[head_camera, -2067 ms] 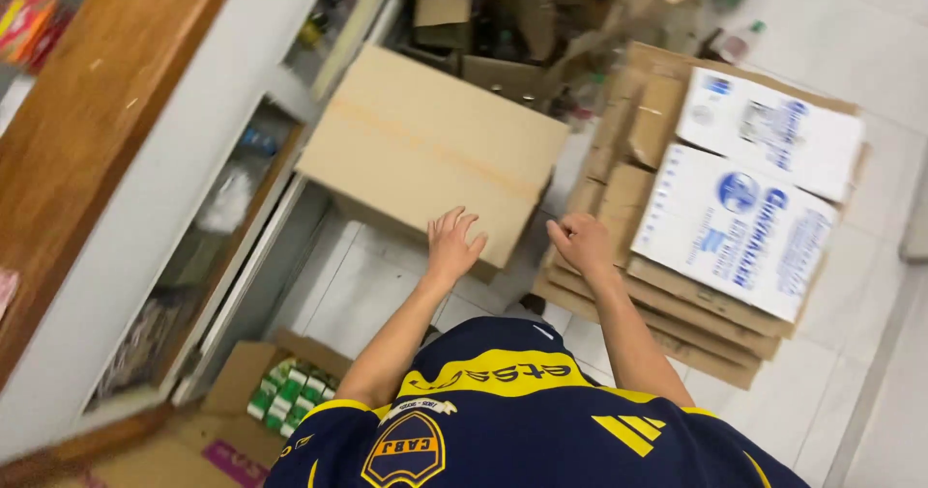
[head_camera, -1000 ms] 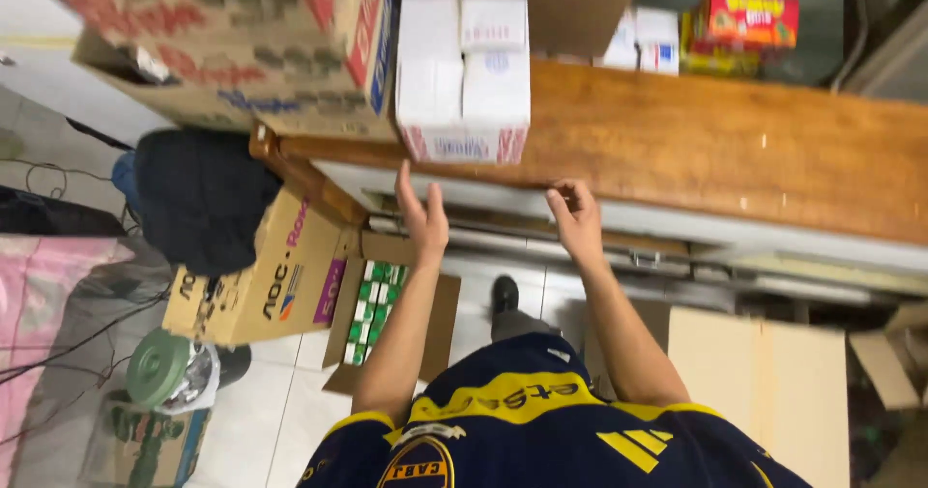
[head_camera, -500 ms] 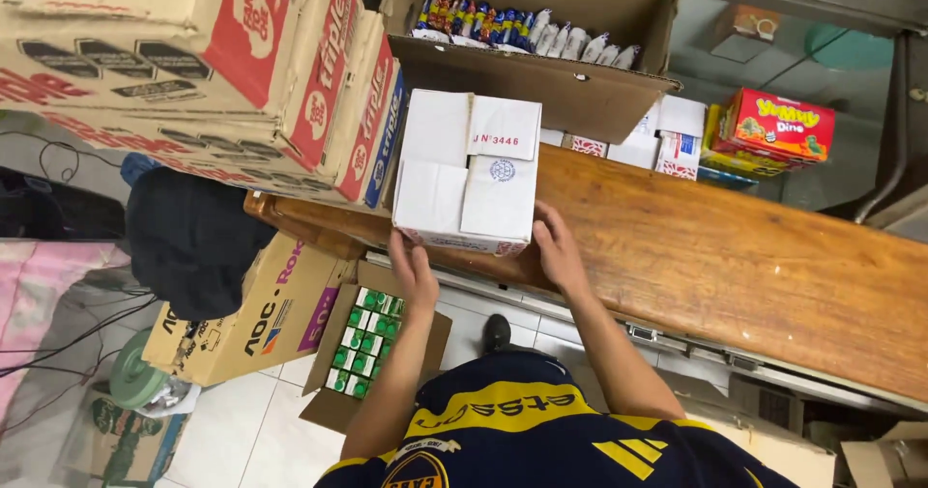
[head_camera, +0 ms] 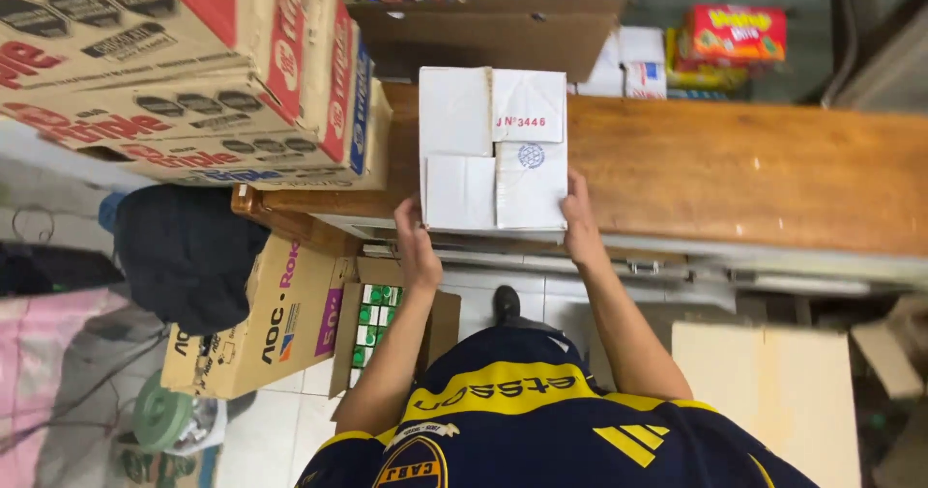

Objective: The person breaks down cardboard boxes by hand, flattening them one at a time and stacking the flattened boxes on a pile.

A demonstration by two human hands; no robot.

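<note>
Clasping the white box (head_camera: 493,150) on the wooden counter (head_camera: 754,174), both hands' grip clamps its sides amid stacked cartons (head_camera: 184,63)

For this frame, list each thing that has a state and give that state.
White taped cardboard box: closed, resting on the wooden counter.
Left hand: pressed against the box's left side.
Right hand: pressed against its right side.
Brown carton of small packets: open.
Floor carton of green packs: open.
</note>
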